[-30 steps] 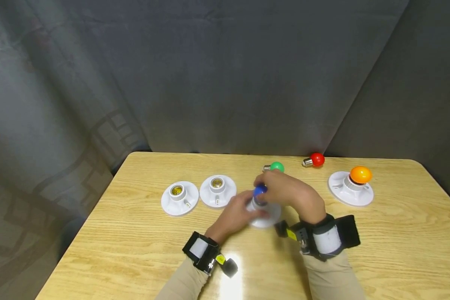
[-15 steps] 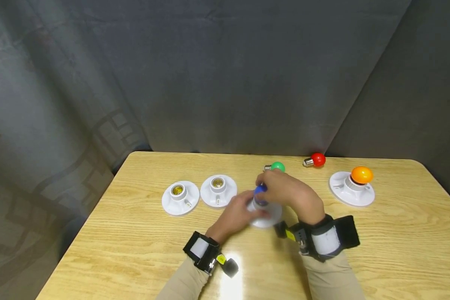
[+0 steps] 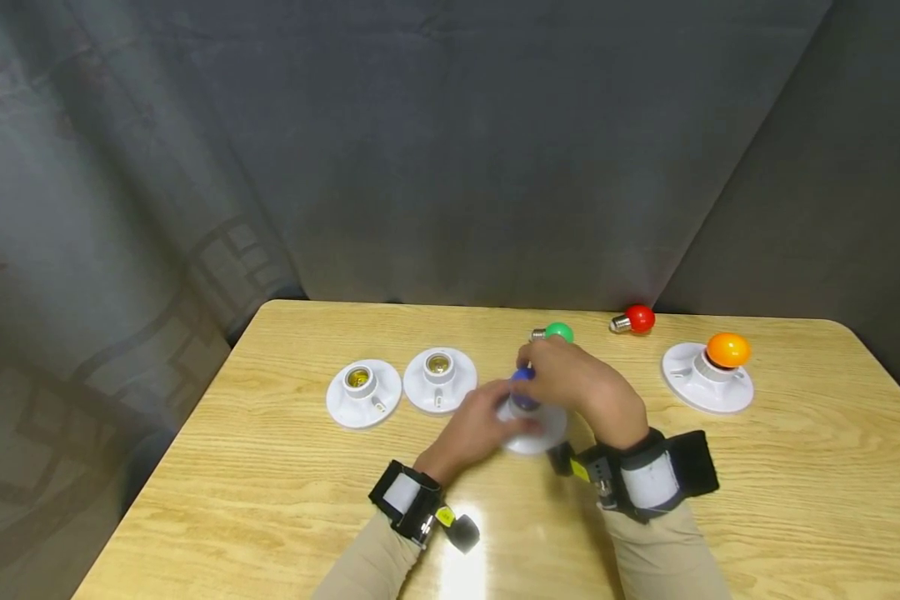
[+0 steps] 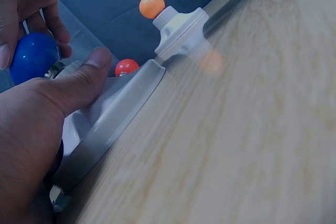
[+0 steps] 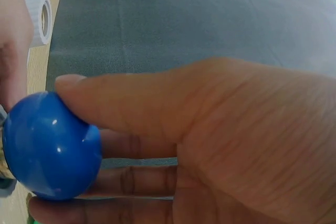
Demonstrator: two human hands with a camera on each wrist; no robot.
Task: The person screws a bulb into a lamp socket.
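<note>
A blue light bulb (image 5: 52, 148) sits at the mouth of a round white lamp holder (image 3: 537, 433), its metal collar showing just above the socket in the left wrist view. My right hand (image 3: 576, 385) pinches the bulb's globe from above between thumb and fingers. Around the holder's socket curls my left hand (image 3: 474, 427), its thumb (image 4: 86, 80) lying over the base. Just beyond the right hand, a green bulb (image 3: 559, 332) lies on its side, with a red bulb (image 3: 640, 319) farther right.
Two more white holders with bare sockets stand to the left: a far-left holder (image 3: 363, 408) and a nearer one (image 3: 441, 387). On the right, an orange bulb (image 3: 728, 350) sits upright in another holder (image 3: 708, 396). A grey curtain (image 3: 457, 167) hangs behind the wooden table (image 3: 270, 500).
Both hands keep their places on the blue bulb and its holder. Everything on the table has drifted slightly right in the head view.
</note>
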